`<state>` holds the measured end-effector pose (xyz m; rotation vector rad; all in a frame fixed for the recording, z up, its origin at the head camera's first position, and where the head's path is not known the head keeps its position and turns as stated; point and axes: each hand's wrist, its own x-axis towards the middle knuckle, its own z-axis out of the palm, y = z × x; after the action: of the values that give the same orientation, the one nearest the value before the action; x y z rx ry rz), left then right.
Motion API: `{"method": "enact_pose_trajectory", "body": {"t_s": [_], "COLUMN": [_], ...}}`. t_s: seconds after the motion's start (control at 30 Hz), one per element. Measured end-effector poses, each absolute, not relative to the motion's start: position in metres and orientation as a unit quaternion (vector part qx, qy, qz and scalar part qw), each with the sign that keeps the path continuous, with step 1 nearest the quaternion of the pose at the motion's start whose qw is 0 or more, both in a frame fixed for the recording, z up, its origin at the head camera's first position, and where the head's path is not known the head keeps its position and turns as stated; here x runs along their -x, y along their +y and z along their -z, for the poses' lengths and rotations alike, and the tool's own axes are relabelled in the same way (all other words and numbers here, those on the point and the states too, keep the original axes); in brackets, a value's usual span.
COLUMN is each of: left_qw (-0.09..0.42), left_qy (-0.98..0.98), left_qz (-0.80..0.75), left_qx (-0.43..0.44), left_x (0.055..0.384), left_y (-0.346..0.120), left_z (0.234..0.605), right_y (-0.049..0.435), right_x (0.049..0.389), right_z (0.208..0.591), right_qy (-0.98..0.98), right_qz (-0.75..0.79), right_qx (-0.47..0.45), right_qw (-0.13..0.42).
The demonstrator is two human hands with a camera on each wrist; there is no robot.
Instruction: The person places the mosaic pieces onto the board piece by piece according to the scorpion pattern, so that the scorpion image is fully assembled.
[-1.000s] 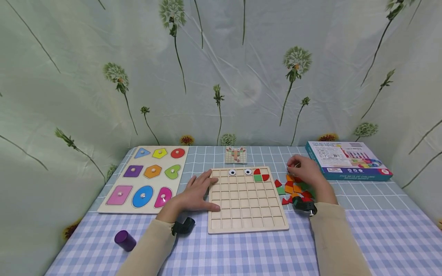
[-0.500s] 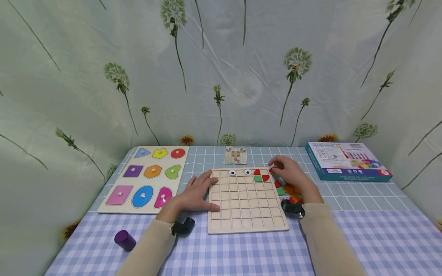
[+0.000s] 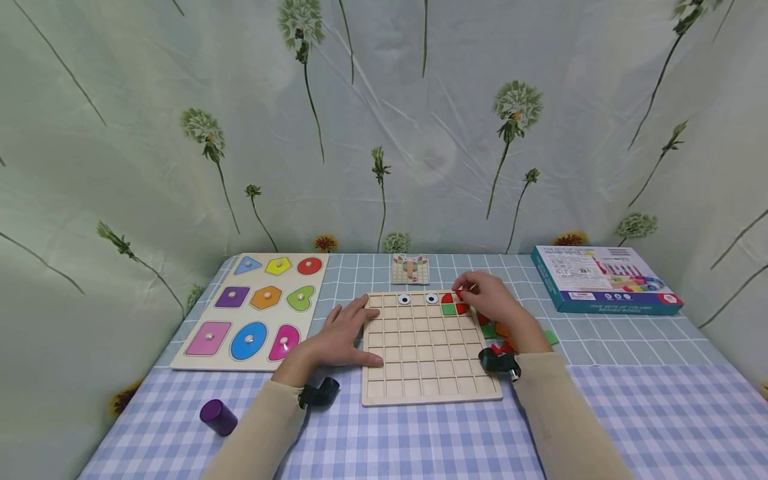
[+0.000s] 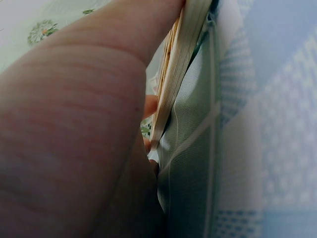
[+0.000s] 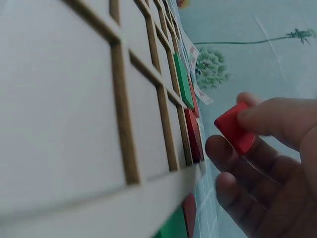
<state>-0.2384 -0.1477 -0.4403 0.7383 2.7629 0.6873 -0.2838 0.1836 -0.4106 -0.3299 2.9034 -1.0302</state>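
Observation:
A wooden grid board [image 3: 420, 360] lies in the middle of the table. Two eye tiles [image 3: 417, 299], a green square tile [image 3: 449, 309] and two red quarter-round tiles sit in its far rows. My left hand [image 3: 342, 337] rests along the board's left edge, fingers and thumb spread over the rim. Over the far right corner, my right hand [image 3: 489, 298] pinches a red tile [image 5: 235, 128] between thumb and fingers. In the right wrist view that tile is held apart from the board, one edge curved. Loose orange tiles [image 3: 503, 329] lie partly hidden beneath the right forearm.
Behind the board lies a small pattern card [image 3: 411, 270]. A knobbed shape puzzle [image 3: 258, 280] is at the left, with a purple cylinder [image 3: 219, 417] nearer me. A flat teal-sided box [image 3: 606, 283] lies at the back right. A loose green tile [image 3: 551, 337] lies right of the forearm.
My right hand has moved left from the loose tile pile to the board's far right corner, carrying a red tile. The left hand has stayed put.

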Motion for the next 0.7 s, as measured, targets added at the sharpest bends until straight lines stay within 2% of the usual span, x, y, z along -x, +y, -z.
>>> {"method": "enact_pose_trajectory", "body": {"t_s": [0.7], "left_qw": [0.103], "left_qy": [0.938], "left_qz": [-0.222], "left_qx": [-0.244], "left_x": [0.236], "left_y": [-0.146], "left_z": [0.435], "right_y": [0.154], "right_x": [0.279], "right_z": [0.41], "right_qy": [0.916], "right_qz": [0.351], "right_qx": [0.194], "right_qw": [0.03]}}
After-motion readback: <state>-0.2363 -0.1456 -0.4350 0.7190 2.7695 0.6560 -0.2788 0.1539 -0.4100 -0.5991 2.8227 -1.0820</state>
